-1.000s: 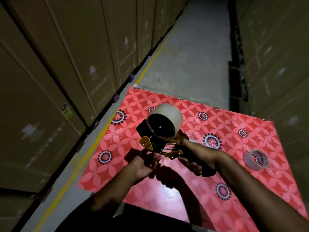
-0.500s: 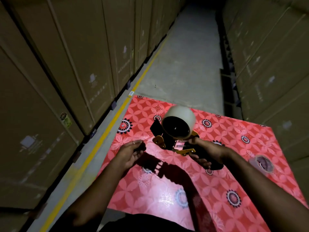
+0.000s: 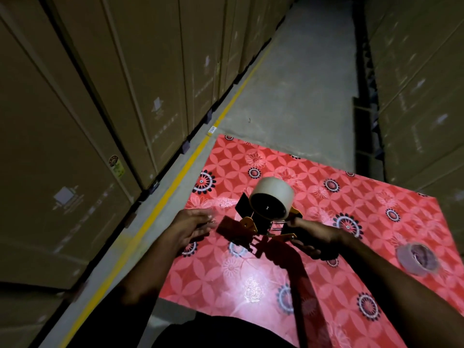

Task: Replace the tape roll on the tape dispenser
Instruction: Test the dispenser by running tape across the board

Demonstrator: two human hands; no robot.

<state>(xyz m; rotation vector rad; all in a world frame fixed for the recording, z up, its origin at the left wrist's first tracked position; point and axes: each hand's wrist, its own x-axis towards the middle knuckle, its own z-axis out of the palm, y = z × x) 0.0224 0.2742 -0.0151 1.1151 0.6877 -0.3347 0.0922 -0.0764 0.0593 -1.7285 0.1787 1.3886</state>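
Two bare hands are seen above a red flower-patterned mat (image 3: 376,222) spread on a concrete floor (image 3: 301,84), in a dim aisle between rows of large cardboard boxes (image 3: 75,121). A tape dispenser (image 3: 261,222) is held up over the mat by the right hand (image 3: 316,237), whose fingers are wrapped tightly around the dark handle. A full, pale tape roll (image 3: 273,197) is seated on the dispenser's hub, its open core turned toward the camera, with the black and yellow frame showing below and to the left of it. The left hand (image 3: 190,227) is held just to the left of the dispenser, apart from it, with the fingers spread loosely and nothing gripped; its outline is blurred. A dark shadow of the dispenser and hand is cast on the mat directly beneath them, next to a bright patch of reflected light. A second, nearly used-up roll (image 3: 419,258) is lying flat on the mat near its right edge, well apart from both hands; its core is wide and only a thin layer of tape can be made out. A yellow line (image 3: 175,177) is painted on the floor along the left row of boxes, just beside the mat's left edge. Dark clothing is visible at the bottom of the view.
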